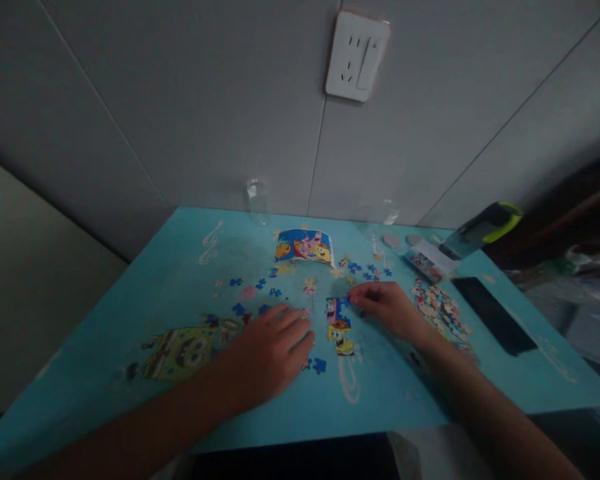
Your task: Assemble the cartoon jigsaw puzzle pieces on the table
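My left hand [273,347] lies flat on the turquoise table [180,280], fingers stretched out over a few loose blue puzzle pieces [320,365]. My right hand [387,307] is pinched at the top of a small joined strip of cartoon puzzle pieces [339,327]; the piece in its fingertips is too small to make out. A curled reference picture [304,246] of the same cartoon stands behind, with more loose pieces [275,283] scattered in front of it.
A pile of puzzle pieces [440,310] lies right of my right hand, next to a black phone [493,315]. A puzzle box [429,261] and a green-and-black device [483,228] sit at the back right. Two clear glass containers [258,200] stand by the wall.
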A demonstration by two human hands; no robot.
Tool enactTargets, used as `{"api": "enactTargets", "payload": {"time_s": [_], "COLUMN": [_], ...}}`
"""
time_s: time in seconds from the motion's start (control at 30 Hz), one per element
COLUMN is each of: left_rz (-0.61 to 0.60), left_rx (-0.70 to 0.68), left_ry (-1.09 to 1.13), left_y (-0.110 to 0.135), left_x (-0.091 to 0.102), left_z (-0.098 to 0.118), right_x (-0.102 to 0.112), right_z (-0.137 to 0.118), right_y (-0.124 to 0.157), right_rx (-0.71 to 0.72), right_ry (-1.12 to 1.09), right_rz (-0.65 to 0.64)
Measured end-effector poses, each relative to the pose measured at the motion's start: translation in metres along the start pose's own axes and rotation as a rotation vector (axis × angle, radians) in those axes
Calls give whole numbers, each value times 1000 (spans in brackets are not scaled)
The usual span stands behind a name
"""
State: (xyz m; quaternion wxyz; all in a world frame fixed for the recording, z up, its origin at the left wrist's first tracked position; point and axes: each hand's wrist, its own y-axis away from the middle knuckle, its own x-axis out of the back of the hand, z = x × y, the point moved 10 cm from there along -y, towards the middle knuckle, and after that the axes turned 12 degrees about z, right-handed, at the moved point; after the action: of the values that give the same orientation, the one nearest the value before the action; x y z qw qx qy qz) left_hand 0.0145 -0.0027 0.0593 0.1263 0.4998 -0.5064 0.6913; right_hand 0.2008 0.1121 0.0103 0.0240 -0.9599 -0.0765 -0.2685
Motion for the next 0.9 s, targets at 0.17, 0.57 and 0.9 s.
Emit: {"api": "enactTargets", "payload": {"time_s": [0.17, 0.57, 0.9], "left_rz": [-7, -64, -98], "left_rx": [-25, 109, 194], "left_ry": [4, 241, 276], "left_y": [-49, -27, -26], "left_x": [-42, -55, -61], "left_z": [1, -3, -10], "right_x": [-9, -2, -8], "right_z": [-2, -5, -10], "right_y": [7, 12, 8], "right_rx": [75, 163, 244], "right_ry": [28, 123, 172], "right_rz": [12, 46, 85]}}
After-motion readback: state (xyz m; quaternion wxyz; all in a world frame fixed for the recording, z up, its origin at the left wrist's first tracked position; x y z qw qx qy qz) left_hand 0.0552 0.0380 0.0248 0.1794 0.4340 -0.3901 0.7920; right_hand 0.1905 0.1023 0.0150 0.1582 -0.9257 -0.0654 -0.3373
